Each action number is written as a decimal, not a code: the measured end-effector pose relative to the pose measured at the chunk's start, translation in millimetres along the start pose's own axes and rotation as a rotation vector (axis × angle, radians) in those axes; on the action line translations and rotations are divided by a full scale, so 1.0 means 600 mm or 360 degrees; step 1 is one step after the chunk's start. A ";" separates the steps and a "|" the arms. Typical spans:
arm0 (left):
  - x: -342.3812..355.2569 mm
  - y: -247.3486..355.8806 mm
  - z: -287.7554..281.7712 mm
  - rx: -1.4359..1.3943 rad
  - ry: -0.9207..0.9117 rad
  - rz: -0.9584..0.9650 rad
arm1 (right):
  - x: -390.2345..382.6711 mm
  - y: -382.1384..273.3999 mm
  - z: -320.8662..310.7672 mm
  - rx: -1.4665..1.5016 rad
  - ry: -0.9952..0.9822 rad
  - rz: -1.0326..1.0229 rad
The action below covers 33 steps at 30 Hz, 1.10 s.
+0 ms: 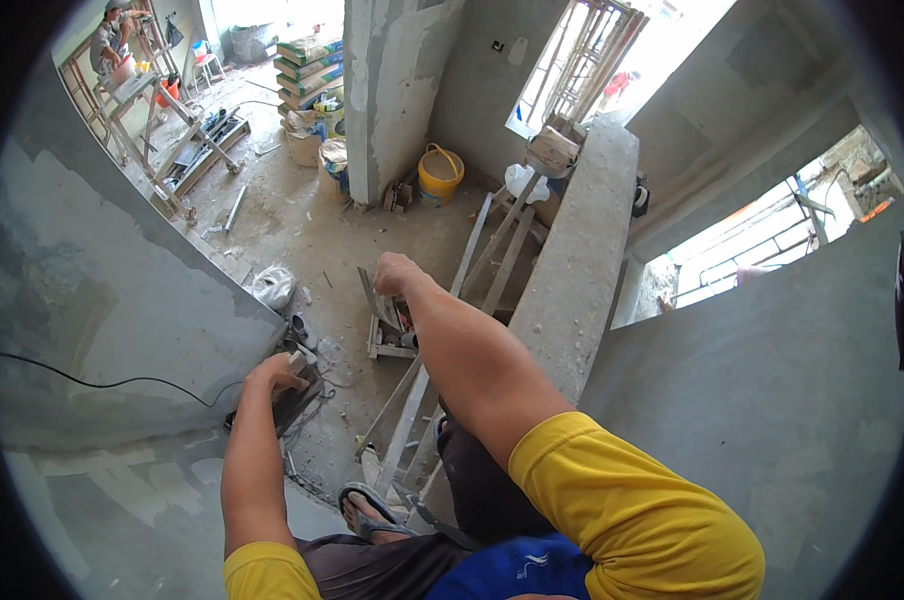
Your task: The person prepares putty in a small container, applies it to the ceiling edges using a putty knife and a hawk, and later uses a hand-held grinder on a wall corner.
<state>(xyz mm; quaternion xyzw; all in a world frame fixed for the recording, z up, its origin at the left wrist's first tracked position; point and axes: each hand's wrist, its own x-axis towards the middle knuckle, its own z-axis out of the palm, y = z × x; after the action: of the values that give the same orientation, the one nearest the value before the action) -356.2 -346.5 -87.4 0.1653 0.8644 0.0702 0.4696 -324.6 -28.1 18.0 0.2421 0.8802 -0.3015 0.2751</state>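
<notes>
My right hand (396, 274), a fist at the end of my outstretched arm, grips a flat metal trowel (376, 305) whose thin grey blade hangs down beside the knuckles. Lower and to the left, beside the wall corner, my left hand (275, 373) is closed on a dark flat plate with a pale handle (298, 361). The dark plate (297, 402) tilts below the fingers; its exact kind is hard to make out. Beneath the trowel, on the floor, sits a shallow box (393, 351) with small items in it, partly hidden by my right arm.
A concrete-topped plank (582, 250) rises at the right, with wooden bars (462, 255) beside it. A yellow bucket (440, 175) stands by the pillar (397, 90). Stacked sacks (309, 72) and a co-worker (117, 40) are farther off. A black cable (102, 384) crosses the left wall.
</notes>
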 end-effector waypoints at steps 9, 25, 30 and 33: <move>0.001 -0.007 0.003 0.0015 0.0012 0.0011 | 0.020 0.009 0.010 -0.0017 -0.0001 -0.0002; -0.002 -0.014 0.004 0.0012 0.0021 0.0009 | 0.020 0.013 0.015 -0.0034 0.0163 -0.0102; -0.024 0.012 -0.008 -0.0013 -0.0001 0.0020 | 0.024 0.018 0.014 -0.0045 0.0164 -0.0118; -0.018 0.003 -0.003 -0.0013 0.0031 0.0014 | 0.021 0.013 0.016 -0.0022 0.0188 -0.0116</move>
<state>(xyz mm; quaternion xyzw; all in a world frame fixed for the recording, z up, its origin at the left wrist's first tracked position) -351.9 -348.7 -77.1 0.1665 0.8679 0.0774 0.4616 -325.9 -25.7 0.2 0.2254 0.9052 -0.2905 0.2132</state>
